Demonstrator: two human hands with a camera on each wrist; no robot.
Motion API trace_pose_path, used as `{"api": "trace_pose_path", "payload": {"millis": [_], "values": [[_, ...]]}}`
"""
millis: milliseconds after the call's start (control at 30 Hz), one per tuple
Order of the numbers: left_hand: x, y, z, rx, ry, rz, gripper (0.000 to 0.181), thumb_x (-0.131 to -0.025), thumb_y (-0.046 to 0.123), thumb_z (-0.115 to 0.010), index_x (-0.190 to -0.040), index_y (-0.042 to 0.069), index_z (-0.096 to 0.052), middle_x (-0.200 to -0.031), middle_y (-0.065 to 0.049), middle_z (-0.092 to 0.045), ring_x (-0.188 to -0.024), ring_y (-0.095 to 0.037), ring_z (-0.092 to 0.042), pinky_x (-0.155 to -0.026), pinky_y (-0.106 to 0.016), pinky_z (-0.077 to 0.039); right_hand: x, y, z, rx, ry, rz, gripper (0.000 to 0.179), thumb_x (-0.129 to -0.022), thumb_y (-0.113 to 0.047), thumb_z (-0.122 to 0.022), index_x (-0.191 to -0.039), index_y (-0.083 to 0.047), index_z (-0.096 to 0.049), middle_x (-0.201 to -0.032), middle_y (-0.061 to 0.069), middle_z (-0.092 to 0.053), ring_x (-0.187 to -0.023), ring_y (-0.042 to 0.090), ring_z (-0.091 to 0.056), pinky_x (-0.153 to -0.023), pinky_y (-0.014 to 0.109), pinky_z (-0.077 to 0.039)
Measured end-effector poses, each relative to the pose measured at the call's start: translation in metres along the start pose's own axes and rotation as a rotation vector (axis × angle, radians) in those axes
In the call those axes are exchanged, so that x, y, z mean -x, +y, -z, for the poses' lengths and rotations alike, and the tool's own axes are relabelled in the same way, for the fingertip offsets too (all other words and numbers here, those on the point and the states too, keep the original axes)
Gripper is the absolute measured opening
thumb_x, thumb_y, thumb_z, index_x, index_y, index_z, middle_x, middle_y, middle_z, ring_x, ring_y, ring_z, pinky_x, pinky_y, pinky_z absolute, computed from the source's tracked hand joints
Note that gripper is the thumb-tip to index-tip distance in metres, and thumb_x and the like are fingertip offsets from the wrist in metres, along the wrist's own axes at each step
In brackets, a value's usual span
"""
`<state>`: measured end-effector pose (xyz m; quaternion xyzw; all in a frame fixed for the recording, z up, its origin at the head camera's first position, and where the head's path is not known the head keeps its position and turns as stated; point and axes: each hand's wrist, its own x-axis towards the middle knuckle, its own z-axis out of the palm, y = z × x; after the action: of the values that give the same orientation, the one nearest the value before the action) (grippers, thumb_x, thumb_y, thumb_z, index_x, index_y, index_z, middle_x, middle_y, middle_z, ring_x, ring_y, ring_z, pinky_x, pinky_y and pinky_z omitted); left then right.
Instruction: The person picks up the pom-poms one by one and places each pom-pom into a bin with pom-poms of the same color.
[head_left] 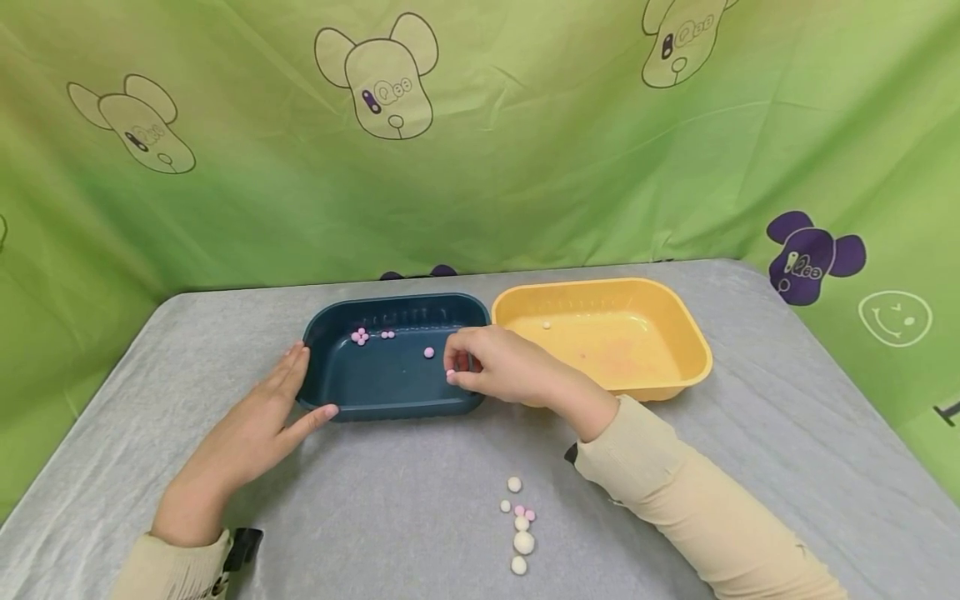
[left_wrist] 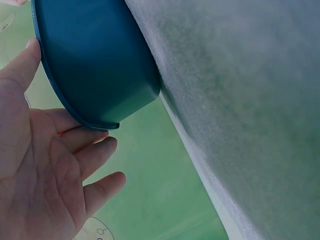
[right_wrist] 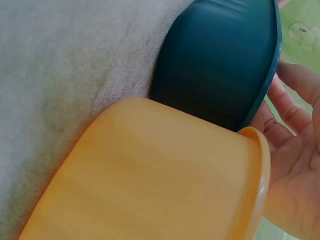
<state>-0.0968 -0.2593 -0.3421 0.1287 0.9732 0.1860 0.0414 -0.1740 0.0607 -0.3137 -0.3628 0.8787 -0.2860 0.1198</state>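
Note:
My right hand (head_left: 498, 362) pinches a small pink ball (head_left: 451, 376) between thumb and fingertips, over the right end of a dark blue basin (head_left: 405, 410). Inside that basin lie several pink balls: a cluster (head_left: 360, 337), a close pair (head_left: 387, 335) and a single larger one (head_left: 429, 352). At the basin's left end rests my left hand (head_left: 258, 429), its fingers fairly straight along the outside and the thumb on the front rim. The left wrist view has the fingertips at the blue rim (left_wrist: 57, 95). In the right wrist view the pinched ball is hidden behind the basins.
A yellow basin (head_left: 693, 354) stands right beside the blue one, with a small white ball (head_left: 546, 325) in it. Nearer on the grey cloth (head_left: 420, 517), several white balls (head_left: 523, 543) form a rough line, with two pink balls (head_left: 529, 515) among them. A green curtain (head_left: 525, 167) hangs behind the table.

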Motion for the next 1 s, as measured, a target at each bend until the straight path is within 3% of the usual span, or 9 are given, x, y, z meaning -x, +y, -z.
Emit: {"api": "trace_pose_path", "payload": {"millis": [1000], "values": [[-0.0004,0.0011,-0.0002,-0.003,-0.009,0.007,0.094,-0.099,0.059,-0.048,-0.158,-0.002,-0.008,-0.167,-0.018,-0.004,-0.154,-0.040,-0.011,-0.118,-0.062,-0.022,-0.0027,0.0061,-0.0009,-0.018,-0.002,0.001,0.004,-0.094,-0.016,-0.069,-0.094,-0.014,-0.066,-0.084,-0.004,-0.064,-0.074,0.010,-0.056,-0.068,0.024,-0.050]]}}
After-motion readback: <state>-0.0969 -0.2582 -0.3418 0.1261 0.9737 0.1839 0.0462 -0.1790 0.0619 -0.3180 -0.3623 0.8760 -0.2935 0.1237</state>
